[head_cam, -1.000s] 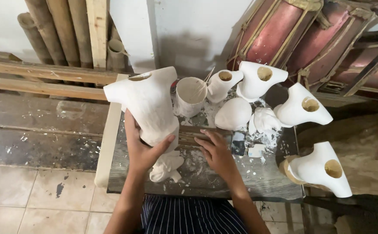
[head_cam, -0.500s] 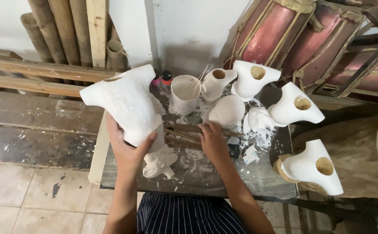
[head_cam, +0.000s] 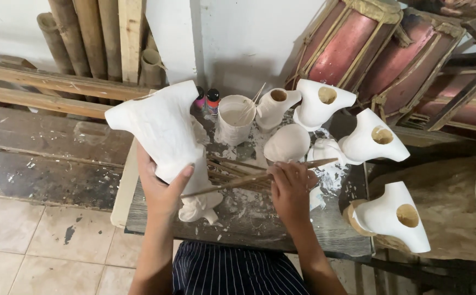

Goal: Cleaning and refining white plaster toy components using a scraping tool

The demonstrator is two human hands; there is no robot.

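Note:
My left hand (head_cam: 164, 188) grips a large white papier-mâché figure (head_cam: 159, 128) from below and holds it tilted above the left side of a small paint-spattered table (head_cam: 260, 226). My right hand (head_cam: 291, 188) is closed on a long thin wooden brush stick (head_cam: 238, 183) that lies across the table, its end pointing left under the figure. More brush sticks (head_cam: 232, 166) lie in a loose bundle on the table just behind it. A small white piece (head_cam: 200, 205) rests on the table below the left hand.
A white paint cup (head_cam: 235, 117) with sticks and two small paint bottles (head_cam: 206, 99) stand at the table's back. Several white hollow figures (head_cam: 322, 101) crowd the right side; one (head_cam: 393, 216) sits at the right edge. Bamboo poles (head_cam: 85, 35), planks and red drums (head_cam: 352, 46) stand behind.
My right hand has picked a brush stick off the bundle. The white figure has tilted more to the left in my left hand.

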